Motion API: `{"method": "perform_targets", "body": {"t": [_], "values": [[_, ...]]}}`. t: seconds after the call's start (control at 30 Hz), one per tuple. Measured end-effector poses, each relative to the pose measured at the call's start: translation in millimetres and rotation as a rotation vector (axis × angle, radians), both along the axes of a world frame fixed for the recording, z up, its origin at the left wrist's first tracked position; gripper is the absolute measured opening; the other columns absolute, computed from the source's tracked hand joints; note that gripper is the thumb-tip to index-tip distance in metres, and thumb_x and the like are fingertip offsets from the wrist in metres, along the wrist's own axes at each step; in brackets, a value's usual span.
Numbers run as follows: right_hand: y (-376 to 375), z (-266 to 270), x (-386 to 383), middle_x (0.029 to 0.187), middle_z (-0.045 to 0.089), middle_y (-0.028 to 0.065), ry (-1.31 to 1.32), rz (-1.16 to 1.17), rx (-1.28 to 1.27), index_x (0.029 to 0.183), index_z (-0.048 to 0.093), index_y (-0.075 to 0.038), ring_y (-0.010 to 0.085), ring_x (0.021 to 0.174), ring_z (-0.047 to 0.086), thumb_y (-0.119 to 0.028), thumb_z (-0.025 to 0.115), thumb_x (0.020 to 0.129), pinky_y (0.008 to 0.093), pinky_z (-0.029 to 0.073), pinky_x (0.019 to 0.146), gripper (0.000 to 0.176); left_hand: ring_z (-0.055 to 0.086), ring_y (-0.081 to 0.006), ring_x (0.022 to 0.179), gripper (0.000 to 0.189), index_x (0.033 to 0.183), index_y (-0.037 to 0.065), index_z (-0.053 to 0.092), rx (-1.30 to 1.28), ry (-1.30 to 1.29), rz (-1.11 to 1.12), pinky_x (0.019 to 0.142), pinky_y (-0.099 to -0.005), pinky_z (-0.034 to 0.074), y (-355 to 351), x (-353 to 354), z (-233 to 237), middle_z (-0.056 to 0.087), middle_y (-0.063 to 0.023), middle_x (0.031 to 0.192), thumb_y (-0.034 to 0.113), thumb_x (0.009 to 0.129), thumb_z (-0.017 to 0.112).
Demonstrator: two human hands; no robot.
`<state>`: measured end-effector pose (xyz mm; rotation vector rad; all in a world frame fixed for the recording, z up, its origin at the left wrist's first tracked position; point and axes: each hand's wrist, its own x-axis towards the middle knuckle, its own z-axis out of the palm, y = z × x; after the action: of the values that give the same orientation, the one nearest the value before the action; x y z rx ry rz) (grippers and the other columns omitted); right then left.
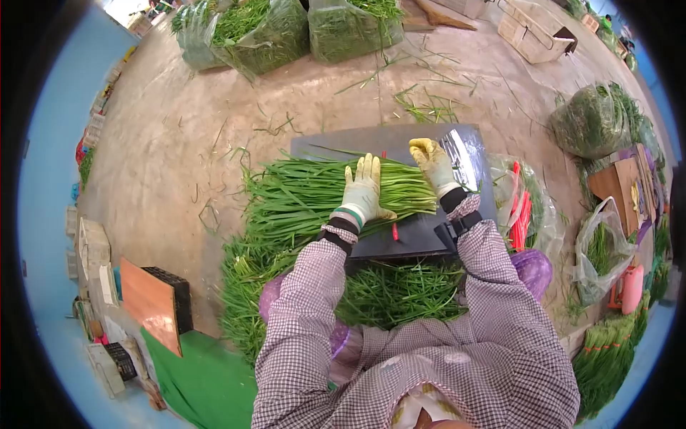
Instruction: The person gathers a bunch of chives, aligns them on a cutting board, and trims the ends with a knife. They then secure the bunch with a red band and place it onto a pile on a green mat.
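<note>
A thick bunch of garlic chives (300, 186) lies across a dark board (407, 239), leaves to the left and pale stem ends to the right. My left hand (363, 191), in a white and yellow glove, rests on the bunch with its fingers stretched out. At the stem ends is my right hand (433, 163), gloved too, its fingers curled in; whatever they might hold is hidden. A red tie (395, 232) shows below the bunch, its middle covered by the chives. Loose greens (400, 293) lie between the board and my body.
Red strips (522, 211) lie in a clear bag right of the board. A heap of greens (246, 286) is at the left. Large bags of greens (264, 39) stand ahead, with a crate (532, 32) at the far right. Tied bunches (607, 350) lie lower right.
</note>
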<state>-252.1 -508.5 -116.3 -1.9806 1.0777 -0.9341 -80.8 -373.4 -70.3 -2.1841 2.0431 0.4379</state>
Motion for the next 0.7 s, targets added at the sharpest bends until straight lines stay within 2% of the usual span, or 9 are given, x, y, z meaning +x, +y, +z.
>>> {"method": "perform_targets", "body": {"t": [0.13, 0.17, 0.27, 0.3, 0.43, 0.53, 0.67, 0.7], "values": [[3, 27, 6, 0.107, 0.070, 0.0119, 0.632, 0.065, -0.102, 0.114, 0.070, -0.012, 0.0308, 0.107, 0.066, -0.045, 0.075, 0.084, 0.0434, 0.050, 0.094, 0.045, 0.010, -0.0343, 0.155, 0.148, 0.159, -0.001, 0.005, -0.006, 0.015, 0.008, 0.123, -0.0558, 0.012, -1, 2, 0, 0.011, -0.0208, 0.166, 0.068, 0.056, 0.086], [1, 23, 10, 0.103, 0.070, 0.0121, 0.687, 0.076, -0.087, 0.107, 0.072, -0.013, 0.0309, 0.104, 0.066, -0.045, 0.075, 0.083, 0.0455, 0.050, 0.092, 0.041, 0.010, -0.0342, 0.155, 0.148, 0.159, -0.001, 0.004, -0.007, 0.016, 0.010, 0.123, -0.0557, 0.013, 0, 2, 0, 0.011, -0.0207, 0.166, 0.068, 0.056, 0.086], [-9, 13, 14, 0.098, 0.071, 0.0123, 0.664, 0.152, 0.034, 0.100, 0.073, -0.013, 0.0318, 0.101, 0.067, -0.038, 0.072, 0.084, 0.0454, 0.052, 0.090, 0.030, 0.009, -0.0346, 0.155, 0.149, 0.159, -0.001, 0.004, -0.018, 0.026, 0.005, 0.123, -0.0563, 0.013, -1, 3, -3, 0.010, -0.0207, 0.166, 0.068, 0.055, 0.086], [-7, 11, 13, 0.094, 0.071, 0.0127, 0.605, 0.107, 0.062, 0.095, 0.073, -0.012, 0.0321, 0.097, 0.068, -0.033, 0.070, 0.085, 0.0443, 0.052, 0.087, 0.023, 0.009, -0.0349, 0.155, 0.149, 0.159, -0.001, 0.004, -0.017, 0.023, 0.002, 0.123, -0.0565, 0.013, -1, 3, -2, 0.009, -0.0206, 0.166, 0.068, 0.055, 0.086], [-4, -14, 11, 0.094, 0.072, 0.0127, 0.263, -0.020, 0.223, 0.095, 0.071, -0.011, 0.0318, 0.093, 0.068, -0.029, 0.069, 0.088, 0.0424, 0.052, 0.083, 0.020, 0.007, -0.0369, 0.155, 0.150, 0.159, -0.002, 0.004, -0.047, 0.012, -0.020, 0.122, -0.0580, 0.013, 2, 3, 1, 0.007, -0.0216, 0.167, 0.071, 0.055, 0.084], [-6, -21, 10, 0.094, 0.073, 0.0132, 0.244, -0.032, 0.292, 0.097, 0.070, -0.010, 0.0314, 0.093, 0.069, -0.030, 0.069, 0.088, 0.0414, 0.052, 0.083, 0.021, 0.006, -0.0383, 0.155, 0.151, 0.159, -0.003, 0.005, -0.114, -0.013, -0.015, 0.122, -0.0583, 0.012, 6, 2, 0, 0.006, -0.0233, 0.167, 0.073, 0.055, 0.083], [1, -8, 9, 0.100, 0.070, 0.0106, 0.208, 0.039, 0.147, 0.095, 0.069, -0.012, 0.0314, 0.098, 0.066, -0.026, 0.071, 0.087, 0.0403, 0.051, 0.085, 0.016, 0.005, -0.0413, 0.155, 0.151, 0.157, -0.006, 0.006, -0.176, -0.012, -0.002, 0.122, -0.0576, 0.010, 8, 2, -3, 0.007, -0.0265, 0.165, 0.071, 0.053, 0.084], [4, -2, 11, 0.100, 0.066, 0.0085, 0.221, 0.028, -0.076, 0.095, 0.069, -0.015, 0.0308, 0.100, 0.064, -0.025, 0.073, 0.085, 0.0419, 0.050, 0.086, 0.014, 0.005, -0.0412, 0.155, 0.151, 0.157, -0.006, 0.006, -0.167, -0.004, -0.003, 0.122, -0.0573, 0.009, 8, 2, -5, 0.007, -0.0264, 0.165, 0.071, 0.053, 0.084]]}}
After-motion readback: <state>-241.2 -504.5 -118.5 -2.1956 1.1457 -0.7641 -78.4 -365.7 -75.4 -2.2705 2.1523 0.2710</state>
